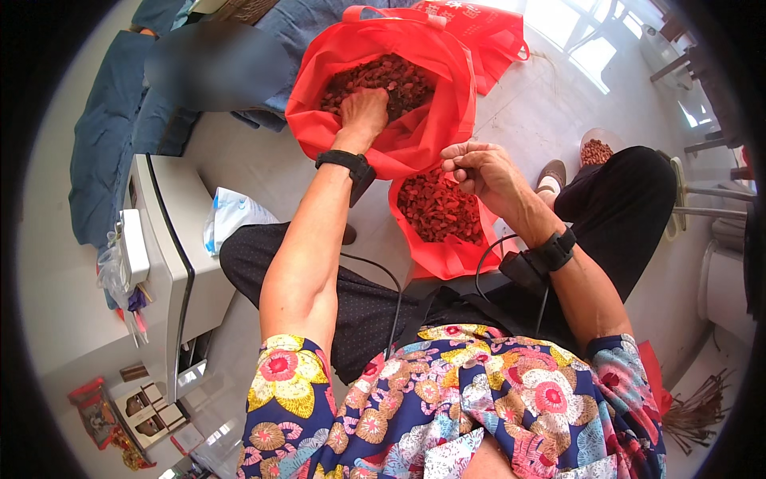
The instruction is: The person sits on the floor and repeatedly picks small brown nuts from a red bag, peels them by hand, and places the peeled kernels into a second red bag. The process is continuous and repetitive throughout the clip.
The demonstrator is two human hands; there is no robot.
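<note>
My left hand (365,114) reaches into a large red fabric bag (311,129), its fingertips hidden among dark dried pods (410,81) that look like unshelled peanuts. Beyond its near rim, my right hand (488,173) hovers over a smaller red bag (431,260) with thumb and fingers curled together. Whether a small piece sits between those fingertips is not clear. Loose reddish-brown pieces, probably peanut shells (440,209), fill the smaller bag, which stands between my legs.
Past my right foot, a bowl holds reddish kernels (596,152). Another red bag (491,42) lies behind the large one. A white cabinet (206,233) and a white plastic bag (236,215) are at left. Black cables (383,269) hang from my wrist straps. Someone in blue clothing sits opposite.
</note>
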